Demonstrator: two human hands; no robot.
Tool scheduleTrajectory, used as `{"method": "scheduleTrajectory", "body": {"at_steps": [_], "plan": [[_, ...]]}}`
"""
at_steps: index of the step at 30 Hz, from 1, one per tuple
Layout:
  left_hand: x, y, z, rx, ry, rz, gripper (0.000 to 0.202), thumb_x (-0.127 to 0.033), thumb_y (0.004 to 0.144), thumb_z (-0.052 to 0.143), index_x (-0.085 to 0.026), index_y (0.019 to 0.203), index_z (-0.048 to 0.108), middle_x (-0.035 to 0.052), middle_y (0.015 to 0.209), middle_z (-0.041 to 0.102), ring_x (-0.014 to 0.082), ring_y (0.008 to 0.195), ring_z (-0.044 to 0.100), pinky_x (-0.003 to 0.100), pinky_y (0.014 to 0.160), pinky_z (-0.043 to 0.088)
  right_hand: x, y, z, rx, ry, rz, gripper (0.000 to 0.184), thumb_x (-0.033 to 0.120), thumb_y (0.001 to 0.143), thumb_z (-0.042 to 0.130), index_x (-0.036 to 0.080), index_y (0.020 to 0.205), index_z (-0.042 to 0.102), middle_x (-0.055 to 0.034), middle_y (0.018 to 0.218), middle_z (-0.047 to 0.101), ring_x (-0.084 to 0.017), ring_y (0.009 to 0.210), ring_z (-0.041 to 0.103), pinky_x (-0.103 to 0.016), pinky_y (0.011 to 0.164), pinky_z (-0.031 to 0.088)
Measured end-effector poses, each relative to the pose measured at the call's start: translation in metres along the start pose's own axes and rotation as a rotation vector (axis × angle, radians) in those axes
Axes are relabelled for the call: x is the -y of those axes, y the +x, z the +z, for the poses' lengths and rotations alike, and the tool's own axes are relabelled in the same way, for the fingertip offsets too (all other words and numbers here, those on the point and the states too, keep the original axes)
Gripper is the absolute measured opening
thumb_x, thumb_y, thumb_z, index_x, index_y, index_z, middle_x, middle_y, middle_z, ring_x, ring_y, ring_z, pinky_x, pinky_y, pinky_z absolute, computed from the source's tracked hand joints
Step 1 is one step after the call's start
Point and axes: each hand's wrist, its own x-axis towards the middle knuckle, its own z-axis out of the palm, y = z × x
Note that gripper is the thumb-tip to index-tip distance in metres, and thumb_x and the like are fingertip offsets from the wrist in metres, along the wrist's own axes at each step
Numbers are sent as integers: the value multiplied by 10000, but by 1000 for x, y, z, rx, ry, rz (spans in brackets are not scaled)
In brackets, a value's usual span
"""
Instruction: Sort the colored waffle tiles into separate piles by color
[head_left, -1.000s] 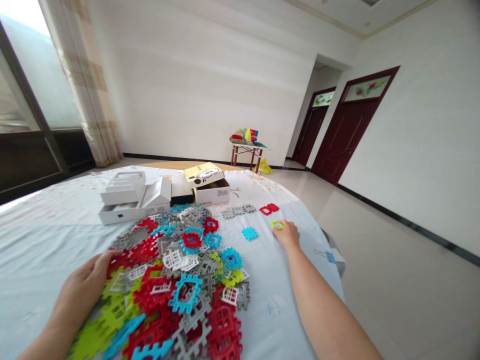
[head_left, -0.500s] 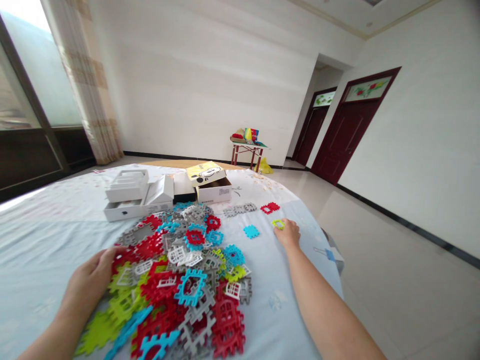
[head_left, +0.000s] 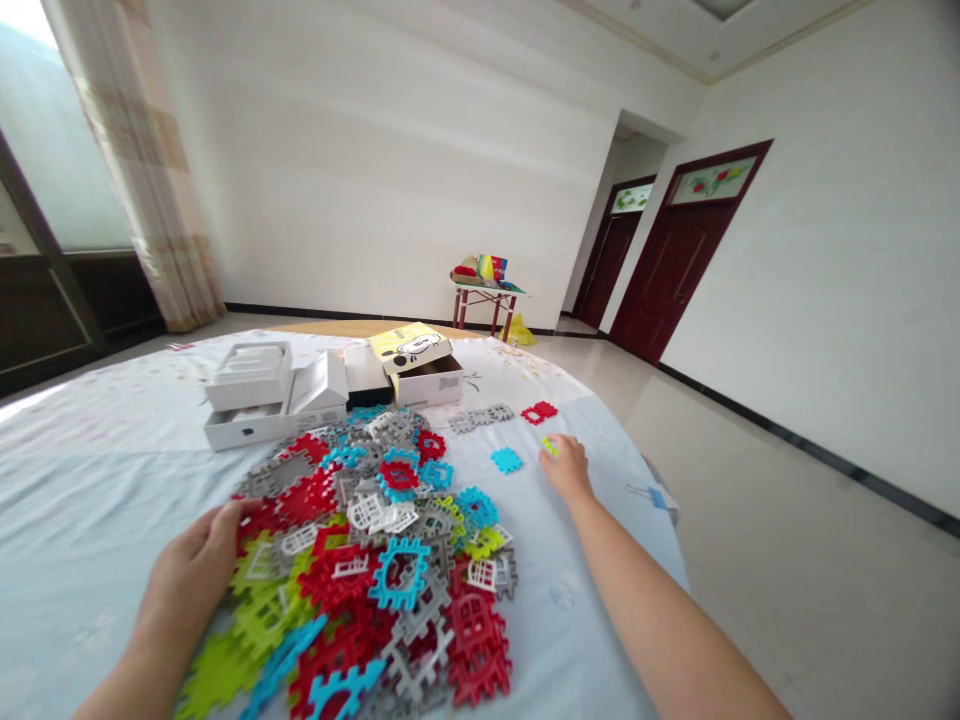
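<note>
My right hand (head_left: 566, 467) pinches a small lime-green plastic piece (head_left: 550, 446) at its fingertips, and the fingers hide most of it. A small blue waffle-shaped piece (head_left: 507, 460) lies just left of that hand, with a red joined pair (head_left: 540, 412) and a grey chain of pieces (head_left: 480, 418) beyond it. My left hand (head_left: 196, 565) rests on the near left edge of a large heap of interlocking plastic pieces (head_left: 401, 575) in red, grey, blue, green and white. Its fingers touch red and grey pieces, and I cannot tell whether they grip one.
Everything lies on a pale blue bedspread (head_left: 105, 480). Behind the heap stand an open white box (head_left: 255, 410) and a box with a yellow cartoon lid (head_left: 412, 350). A small red-legged table (head_left: 484, 295) with packages stands far off by the wall, on a tiled floor.
The view has swung slightly, so the heap sits further right in the frame. My right hand has closed more around the lime-green piece, which shows less. My left hand stays on the heap.
</note>
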Motion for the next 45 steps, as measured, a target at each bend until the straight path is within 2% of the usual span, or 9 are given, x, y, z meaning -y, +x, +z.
{"method": "scheduleTrajectory", "body": {"at_steps": [3, 7, 13, 19, 25, 28, 35, 40, 45], "plan": [[1, 0, 1, -13, 4, 5, 457, -434, 761, 340, -183, 983, 652, 39, 787, 672, 206, 764, 592, 259, 620, 440, 15, -14, 4, 67, 76, -144, 302, 283, 752, 517, 203, 1036, 584, -74, 1086, 563, -204, 1048, 462, -300, 891, 346], [1, -3, 0, -4, -4, 15, 454, -430, 767, 332, -188, 985, 648, 32, 761, 668, 193, 722, 590, 253, 604, 438, 29, -26, 8, 102, 80, -196, 262, 297, 751, 521, 212, 984, 608, -44, 1024, 603, -188, 1012, 486, -288, 887, 343], [-3, -6, -2, -11, -26, 11, 451, -431, 766, 329, -183, 965, 648, 29, 763, 666, 190, 741, 592, 249, 615, 442, 33, -33, 5, 136, 99, -274, 217, 282, 751, 521, 241, 933, 631, -14, 986, 630, -169, 976, 511, -283, 879, 345], [-3, -5, 0, 12, -10, -6, 476, -436, 771, 326, -173, 1031, 625, 36, 818, 668, 181, 710, 586, 242, 589, 435, 36, -35, -6, 93, 287, -397, 242, 236, 742, 515, 195, 957, 620, -53, 997, 629, -179, 982, 518, -315, 912, 347], [-6, -4, 1, -3, 14, 13, 462, -413, 764, 341, -147, 995, 641, 50, 872, 671, 191, 793, 587, 254, 695, 437, 48, -46, -32, 488, 474, -781, 380, 89, 657, 504, 225, 994, 615, -17, 1013, 624, -147, 1008, 516, -304, 932, 345], [-6, -3, 1, -23, 21, 31, 462, -416, 761, 347, -142, 982, 646, 56, 867, 674, 200, 815, 587, 266, 722, 436, 49, -49, -39, 651, 469, -887, 458, 102, 627, 536, 235, 1062, 590, -28, 1128, 569, -162, 1084, 472, -320, 963, 313], [-8, -6, 0, -23, 32, 32, 455, -415, 762, 356, -146, 991, 644, 50, 959, 669, 188, 818, 591, 241, 682, 440, 47, -47, -33, 641, 529, -820, 233, 286, 734, 574, 217, 946, 642, -47, 1048, 610, -176, 1019, 512, -328, 919, 351], [-2, -4, 1, -42, 30, 44, 456, -439, 759, 364, -161, 988, 643, 56, 939, 674, 204, 855, 589, 256, 701, 441, 46, -39, -31, 541, 602, -621, 327, 390, 852, 385, 172, 884, 626, -30, 841, 643, -148, 813, 573, -259, 738, 434], [-7, -5, 0, -19, 69, 20, 456, -411, 771, 343, -160, 1020, 633, 61, 955, 665, 199, 877, 579, 263, 744, 433, 36, -33, -24, 612, 605, -537, 347, 382, 860, 354, 165, 836, 624, -1, 702, 630, -122, 668, 577, -229, 654, 440]]}}
